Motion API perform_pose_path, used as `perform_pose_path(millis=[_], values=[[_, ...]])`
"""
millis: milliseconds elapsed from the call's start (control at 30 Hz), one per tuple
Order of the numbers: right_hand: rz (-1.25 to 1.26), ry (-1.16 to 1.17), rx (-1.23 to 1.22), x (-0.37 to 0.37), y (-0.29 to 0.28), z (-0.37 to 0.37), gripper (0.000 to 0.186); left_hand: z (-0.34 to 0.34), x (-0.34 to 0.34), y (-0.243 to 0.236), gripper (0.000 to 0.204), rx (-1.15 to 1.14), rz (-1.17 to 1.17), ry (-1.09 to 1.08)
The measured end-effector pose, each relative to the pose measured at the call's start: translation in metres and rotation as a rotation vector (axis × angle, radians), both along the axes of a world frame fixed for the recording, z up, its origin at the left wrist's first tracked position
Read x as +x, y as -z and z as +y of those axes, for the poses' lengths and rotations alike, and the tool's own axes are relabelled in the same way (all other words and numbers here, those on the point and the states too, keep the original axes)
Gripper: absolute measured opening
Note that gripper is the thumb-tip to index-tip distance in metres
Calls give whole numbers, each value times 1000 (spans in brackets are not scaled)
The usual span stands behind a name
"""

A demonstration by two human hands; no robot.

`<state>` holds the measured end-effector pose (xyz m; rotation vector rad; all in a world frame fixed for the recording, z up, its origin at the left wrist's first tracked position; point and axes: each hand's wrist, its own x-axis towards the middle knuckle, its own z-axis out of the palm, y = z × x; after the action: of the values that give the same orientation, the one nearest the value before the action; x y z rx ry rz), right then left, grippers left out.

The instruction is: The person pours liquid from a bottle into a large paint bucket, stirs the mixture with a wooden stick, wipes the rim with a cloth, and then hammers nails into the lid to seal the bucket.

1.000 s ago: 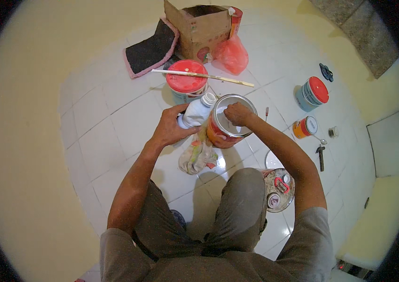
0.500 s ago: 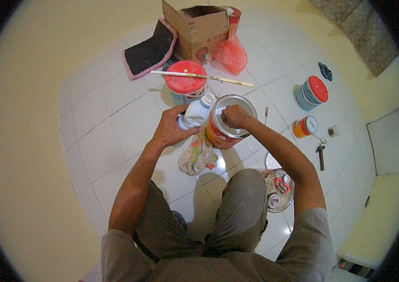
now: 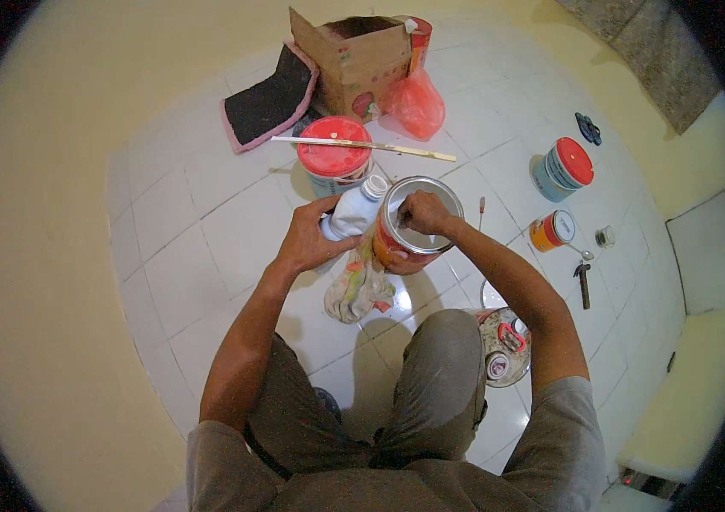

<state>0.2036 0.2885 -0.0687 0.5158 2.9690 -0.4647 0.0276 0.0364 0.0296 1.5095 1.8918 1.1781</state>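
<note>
My left hand (image 3: 311, 239) grips a pale, crumpled-looking white bottle (image 3: 350, 208) with a white neck, tilted toward the open metal can (image 3: 405, 258). This can has a red-orange side, a silver rim and white contents. My right hand (image 3: 422, 210) is closed down inside the can's mouth; what it holds is hidden. A dirty rag (image 3: 347, 299) lies on the tiles just below the bottle and can. Behind them stands a bucket with a red lid (image 3: 332, 156), a long pale stick (image 3: 413, 154) lying across it.
A cardboard box (image 3: 362, 72), black pink-edged mat (image 3: 260, 107) and red bag (image 3: 415, 109) stand at the back. Rightward are another bucket (image 3: 561, 171), small can (image 3: 550, 230), jar (image 3: 605, 236), hammer (image 3: 583, 284) and sandals (image 3: 588, 128). A stained metal drum (image 3: 509, 358) is by my right knee.
My right hand has shifted a little left inside the can over the last second. The whole view has shifted slightly. My left hand still grips the bottle.
</note>
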Motion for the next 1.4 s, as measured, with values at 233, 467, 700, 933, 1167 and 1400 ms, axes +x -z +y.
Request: perform_pose_path(millis=[233,467,700,933,1167,1400], values=[[100,63,-135,0,7,4,18,1,2,-3,75,7,6,14],[205,103,-210,2,4,6,18,0,3,-2,77,-26,8,-10],[312,96,-291,16,-6,9,13,0,8,-7,78,-23,-17,6],[422,178,-403,31,-20,18,15,2,10,-7,76,-31,-28,15],[439,204,-386,55,-41,24,18,8,12,5,74,-38,-20,45],[496,218,-370,76,-77,25,17,12,15,17,72,-33,-49,67]])
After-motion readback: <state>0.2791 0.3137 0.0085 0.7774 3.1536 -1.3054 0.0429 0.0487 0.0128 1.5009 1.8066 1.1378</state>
